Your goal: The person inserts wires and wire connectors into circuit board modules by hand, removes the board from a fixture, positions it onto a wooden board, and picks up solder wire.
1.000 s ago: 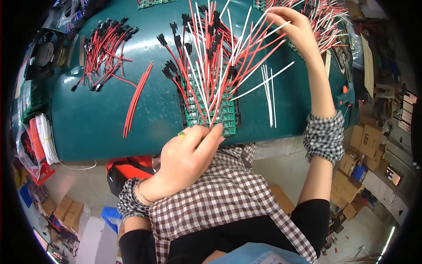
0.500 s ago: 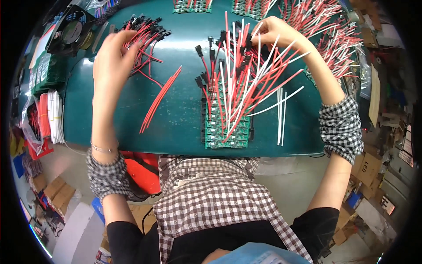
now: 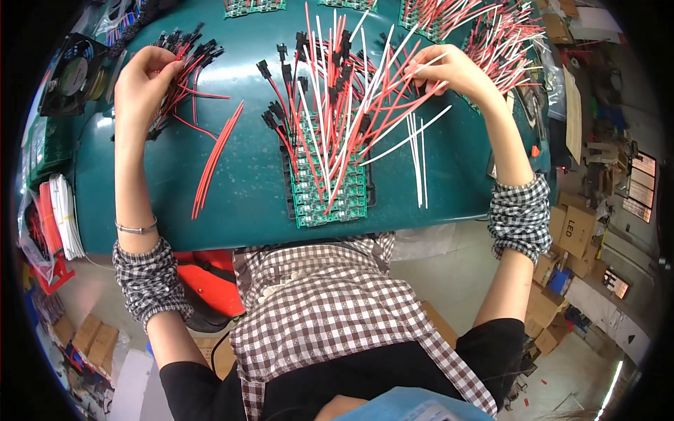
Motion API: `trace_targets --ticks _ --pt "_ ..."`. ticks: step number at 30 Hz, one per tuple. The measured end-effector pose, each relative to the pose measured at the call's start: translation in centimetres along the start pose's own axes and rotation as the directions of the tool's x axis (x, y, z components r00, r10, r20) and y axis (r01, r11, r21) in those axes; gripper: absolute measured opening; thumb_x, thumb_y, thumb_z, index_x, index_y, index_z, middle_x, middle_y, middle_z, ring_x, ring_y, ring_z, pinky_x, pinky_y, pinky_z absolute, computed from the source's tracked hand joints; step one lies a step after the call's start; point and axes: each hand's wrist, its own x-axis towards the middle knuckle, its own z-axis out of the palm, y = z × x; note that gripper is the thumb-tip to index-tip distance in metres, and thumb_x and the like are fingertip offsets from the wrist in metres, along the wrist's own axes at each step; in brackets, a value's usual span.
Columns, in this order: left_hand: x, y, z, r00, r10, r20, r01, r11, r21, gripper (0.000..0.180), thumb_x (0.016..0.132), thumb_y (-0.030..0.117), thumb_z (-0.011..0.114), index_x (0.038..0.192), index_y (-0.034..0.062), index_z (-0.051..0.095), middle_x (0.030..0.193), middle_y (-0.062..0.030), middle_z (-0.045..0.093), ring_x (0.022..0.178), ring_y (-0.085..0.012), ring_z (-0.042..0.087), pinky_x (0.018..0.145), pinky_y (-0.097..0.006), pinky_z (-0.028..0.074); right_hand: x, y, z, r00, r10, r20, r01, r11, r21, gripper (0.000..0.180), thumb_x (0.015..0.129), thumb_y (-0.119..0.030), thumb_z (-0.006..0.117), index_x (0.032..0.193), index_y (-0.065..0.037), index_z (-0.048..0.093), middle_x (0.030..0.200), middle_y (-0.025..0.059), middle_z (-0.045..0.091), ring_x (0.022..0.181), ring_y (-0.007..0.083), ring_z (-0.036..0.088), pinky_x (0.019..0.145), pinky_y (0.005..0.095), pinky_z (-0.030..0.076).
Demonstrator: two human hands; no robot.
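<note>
A green circuit board panel (image 3: 331, 200) lies on the table in front of me, with many red and white wires (image 3: 351, 126) rising from it. Black plug connectors (image 3: 282, 70) tip some leads at its far left. My left hand (image 3: 145, 88) is at the far left, thumb and forefinger pinched at a pile of red-and-black connector leads (image 3: 198, 59); one lead seems to be between them. To the right of the board's wires, my right hand (image 3: 456, 74) has its fingers bent together among the wire ends. What they hold is hard to make out.
Loose red wires (image 3: 217, 161) lie left of the board, loose white wires (image 3: 420, 161) right of it. Boards full of wires (image 3: 502, 49) crowd the far right. A black fan (image 3: 74, 74) and bundled red and white wires (image 3: 62, 214) are at the left edge.
The whole view has shifted left. Relative to the board, my right hand has moved right and nearer, away from the black connectors. My left hand remains at the connector pile, its fingers closer together.
</note>
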Motion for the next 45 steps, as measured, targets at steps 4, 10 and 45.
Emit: trace_targets --ticks 4,10,45 --pt "-0.1 -1.3 -0.3 0.993 -0.120 -0.009 0.110 0.932 -0.344 0.025 0.086 0.021 0.075 0.100 0.0014 0.071 0.078 0.0007 0.066 0.068 -0.0042 0.057 0.060 -0.019 0.045 -2.4 0.5 0.7 0.979 -0.029 -0.202 0.046 0.996 0.078 0.021 0.091 -0.023 0.065 0.099 -0.003 0.068 0.080 0.0006 0.067 0.062 0.0036 0.059 0.055 0.0175 0.046" --pt "-0.8 1.2 -0.3 0.970 -0.161 -0.180 0.117 0.965 -0.234 0.025 0.089 0.024 0.071 0.100 0.0011 0.074 0.076 -0.0004 0.069 0.064 -0.0035 0.060 0.058 -0.019 0.047 -4.9 2.6 0.2 0.732 -0.131 -0.669 0.338 0.922 0.189 0.023 0.093 -0.019 0.065 0.108 -0.002 0.064 0.093 0.0055 0.069 0.074 0.0084 0.063 0.063 0.0207 0.051" --pt "-19.7 12.5 4.3 0.977 -0.075 0.201 0.210 0.526 -0.824 0.013 0.088 -0.009 0.062 0.101 -0.0063 0.063 0.099 -0.0163 0.068 0.068 -0.0109 0.063 0.058 -0.020 0.052 -13.8 -6.8 18.4 0.943 -0.182 -0.277 0.316 0.750 0.581 0.013 0.094 -0.008 0.063 0.105 -0.002 0.064 0.081 0.0002 0.062 0.061 0.0016 0.054 0.052 0.0158 0.042"
